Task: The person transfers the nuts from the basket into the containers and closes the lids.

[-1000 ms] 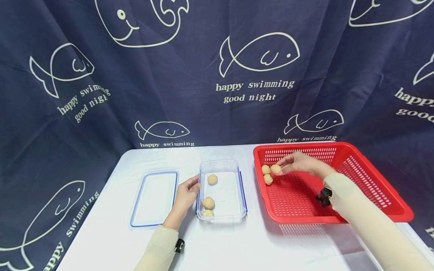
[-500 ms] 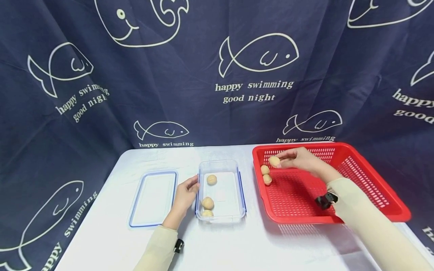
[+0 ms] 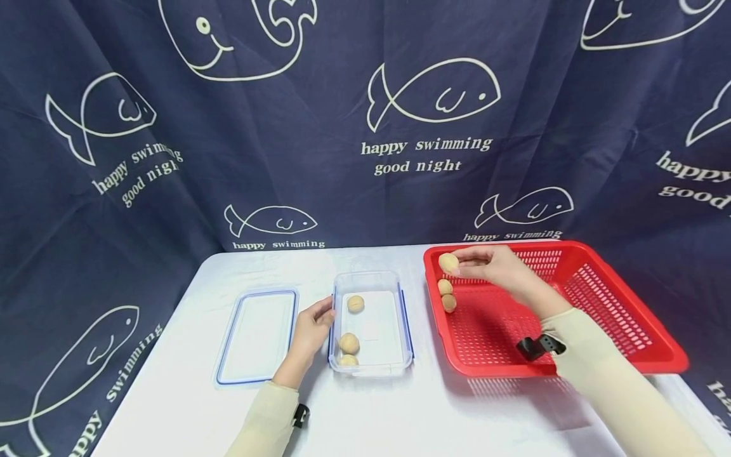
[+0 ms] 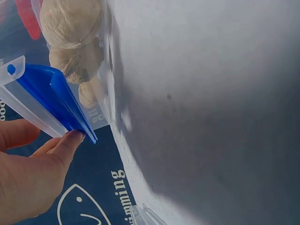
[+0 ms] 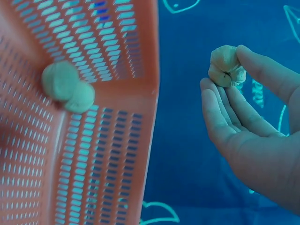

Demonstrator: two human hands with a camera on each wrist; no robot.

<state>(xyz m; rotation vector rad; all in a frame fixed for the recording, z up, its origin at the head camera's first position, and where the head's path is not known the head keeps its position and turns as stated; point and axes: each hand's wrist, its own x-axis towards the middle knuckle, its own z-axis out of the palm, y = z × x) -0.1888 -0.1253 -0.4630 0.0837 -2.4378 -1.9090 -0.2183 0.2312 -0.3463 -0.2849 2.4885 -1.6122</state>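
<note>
My right hand pinches a pale brown walnut between thumb and fingertips, above the back left part of the red basket. In the right wrist view that walnut shows beyond the basket's rim. Two more walnuts lie together along the basket's left side. My left hand is at the left side of a clear plastic food container; in the left wrist view thumb and fingers grip its blue-edged side flap. Inside the container sit three walnuts, one towards the back and two at the front left.
A clear lid with a blue seal lies flat on the white table, left of the container. The basket stands to the container's right, with a gap between them. A dark blue fish-print curtain hangs behind the table.
My right hand has lifted one walnut from beside the two others in the basket and moved it up and to the left. The left hand stays at the container.
</note>
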